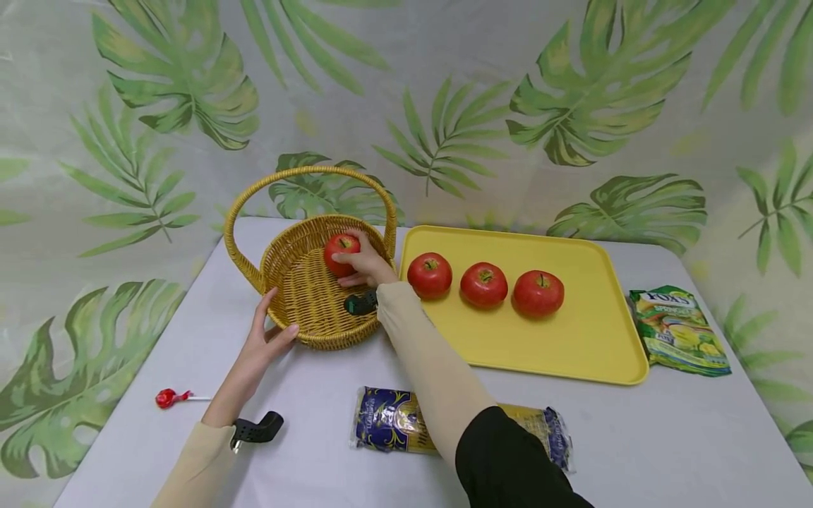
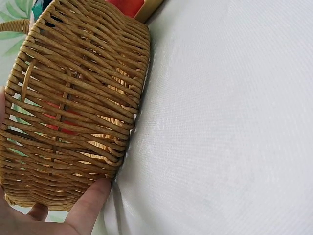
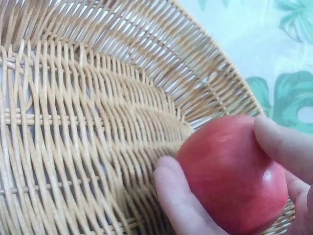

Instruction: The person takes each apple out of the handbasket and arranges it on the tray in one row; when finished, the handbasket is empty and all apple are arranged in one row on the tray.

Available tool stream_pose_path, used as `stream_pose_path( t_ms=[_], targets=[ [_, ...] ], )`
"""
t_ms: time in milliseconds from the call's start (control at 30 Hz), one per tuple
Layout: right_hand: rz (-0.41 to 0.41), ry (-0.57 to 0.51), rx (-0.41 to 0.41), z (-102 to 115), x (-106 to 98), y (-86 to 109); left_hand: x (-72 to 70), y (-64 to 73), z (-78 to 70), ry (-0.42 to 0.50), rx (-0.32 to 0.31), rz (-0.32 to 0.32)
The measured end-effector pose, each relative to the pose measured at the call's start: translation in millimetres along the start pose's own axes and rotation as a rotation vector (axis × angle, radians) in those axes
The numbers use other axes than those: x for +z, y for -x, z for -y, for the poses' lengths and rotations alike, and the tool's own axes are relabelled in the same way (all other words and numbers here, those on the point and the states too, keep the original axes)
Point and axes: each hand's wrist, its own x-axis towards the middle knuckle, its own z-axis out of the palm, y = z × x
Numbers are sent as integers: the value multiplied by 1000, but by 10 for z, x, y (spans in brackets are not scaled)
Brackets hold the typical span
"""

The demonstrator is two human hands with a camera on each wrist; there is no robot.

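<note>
A round wicker basket (image 1: pixel 317 300) with a tall arched handle stands at the left of the table. Inside it, my right hand (image 1: pixel 367 261) grips a red apple (image 1: pixel 341 247) near the far right wall, thumb and fingers on opposite sides. The right wrist view shows this apple (image 3: pixel 230 171) held close over the woven wicker. My left hand (image 1: pixel 263 342) rests against the near-left side of the basket, fingers spread. In the left wrist view, one finger (image 2: pixel 93 203) touches the outer wall low down, by the tablecloth.
Right of the basket, a yellow tray (image 1: pixel 540 353) bears three red apples (image 1: pixel 485 285) in a row. A green candy bag (image 1: pixel 679 330) lies beyond its right edge. A pasta packet (image 1: pixel 387 421) lies in front, partly under my right arm. At left lies a red lollipop (image 1: pixel 166 398).
</note>
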Motion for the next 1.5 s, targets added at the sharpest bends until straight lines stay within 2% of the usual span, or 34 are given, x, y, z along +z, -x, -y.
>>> stream_pose_path(
  t_ms=[133, 300, 567, 900, 1233, 1500],
  targets=[
    [20, 24, -10, 58, -14, 48, -3, -16, 13, 0, 3, 4],
    [68, 116, -67, 129, -46, 104, -17, -28, 34, -10, 11, 4],
    [228, 283, -171, 218, -146, 276, -7, -34, 44, -11, 5, 3],
    [366, 392, -240, 347, -361, 545, -5, -34, 40, 0, 1, 4],
    [401, 506, -233, 364, -763, 857, 11, -6, 23, 8, -10, -4],
    [310, 514, -239, 381, -1278, 1126, 6, -9, 32, 2, -4, 0]
  ],
)
